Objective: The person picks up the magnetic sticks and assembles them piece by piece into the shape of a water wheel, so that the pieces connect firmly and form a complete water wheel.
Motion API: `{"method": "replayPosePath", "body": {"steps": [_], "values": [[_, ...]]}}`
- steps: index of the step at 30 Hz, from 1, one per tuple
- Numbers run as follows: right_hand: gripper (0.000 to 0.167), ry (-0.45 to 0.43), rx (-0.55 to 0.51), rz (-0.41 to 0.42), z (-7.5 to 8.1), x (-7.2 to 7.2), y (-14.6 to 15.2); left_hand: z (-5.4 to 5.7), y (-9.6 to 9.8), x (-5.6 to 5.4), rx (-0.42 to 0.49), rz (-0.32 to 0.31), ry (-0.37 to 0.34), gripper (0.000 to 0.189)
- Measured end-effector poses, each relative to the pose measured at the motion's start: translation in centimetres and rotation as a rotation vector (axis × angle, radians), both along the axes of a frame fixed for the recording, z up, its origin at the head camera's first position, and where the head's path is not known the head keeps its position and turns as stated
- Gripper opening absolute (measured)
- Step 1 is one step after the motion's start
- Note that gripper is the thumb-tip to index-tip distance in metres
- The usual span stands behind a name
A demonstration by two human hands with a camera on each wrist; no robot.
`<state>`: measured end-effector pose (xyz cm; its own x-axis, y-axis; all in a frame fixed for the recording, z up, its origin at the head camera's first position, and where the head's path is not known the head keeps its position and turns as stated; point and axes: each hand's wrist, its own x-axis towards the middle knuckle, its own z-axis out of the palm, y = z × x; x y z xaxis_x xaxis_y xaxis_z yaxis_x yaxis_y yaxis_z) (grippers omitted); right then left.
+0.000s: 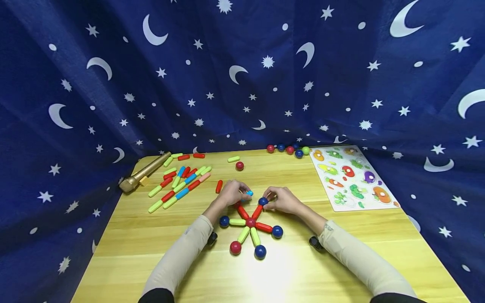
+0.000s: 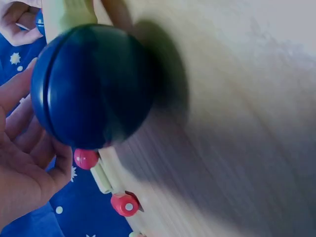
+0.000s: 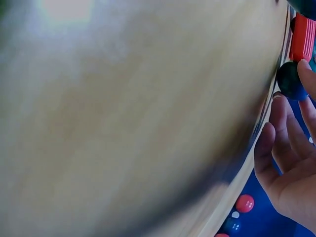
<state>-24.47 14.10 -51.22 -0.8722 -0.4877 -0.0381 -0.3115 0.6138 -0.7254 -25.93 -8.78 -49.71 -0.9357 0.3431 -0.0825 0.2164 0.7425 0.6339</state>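
A star of magnetic sticks lies on the table, red and yellow-green sticks radiating from a red center ball (image 1: 251,223). My right hand (image 1: 282,199) pinches the blue ball (image 1: 263,201) on the tip of the upper-right red stick (image 1: 257,212). My left hand (image 1: 233,192) holds a light blue stick (image 1: 249,193) over the upper-left red stick (image 1: 242,211); its fingers partly hide both. Other tips carry a blue ball (image 1: 224,221), a red ball (image 1: 235,248) and further blue balls. In the left wrist view, a large blue ball (image 2: 94,89) covers part of the scene.
Loose sticks (image 1: 182,193) in several colors lie at the left beside a gold microphone (image 1: 145,172). A red ball (image 1: 239,166) and a red stick (image 1: 219,186) lie behind the star. Several balls (image 1: 289,150) line the back edge, beside a vegetable puzzle board (image 1: 350,176).
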Motion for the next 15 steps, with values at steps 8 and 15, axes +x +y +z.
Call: {"method": "replayPosePath", "body": {"steps": [8,15], "values": [[0.031,0.043,0.030,-0.029,0.1,0.0,0.0,0.0,0.5,0.0,-0.154,-0.136,0.006,0.024],[0.030,0.045,0.021,-0.027,-0.4,-0.1,0.1,-0.4,1.3,0.3,-0.206,-0.212,0.011,0.020]]}}
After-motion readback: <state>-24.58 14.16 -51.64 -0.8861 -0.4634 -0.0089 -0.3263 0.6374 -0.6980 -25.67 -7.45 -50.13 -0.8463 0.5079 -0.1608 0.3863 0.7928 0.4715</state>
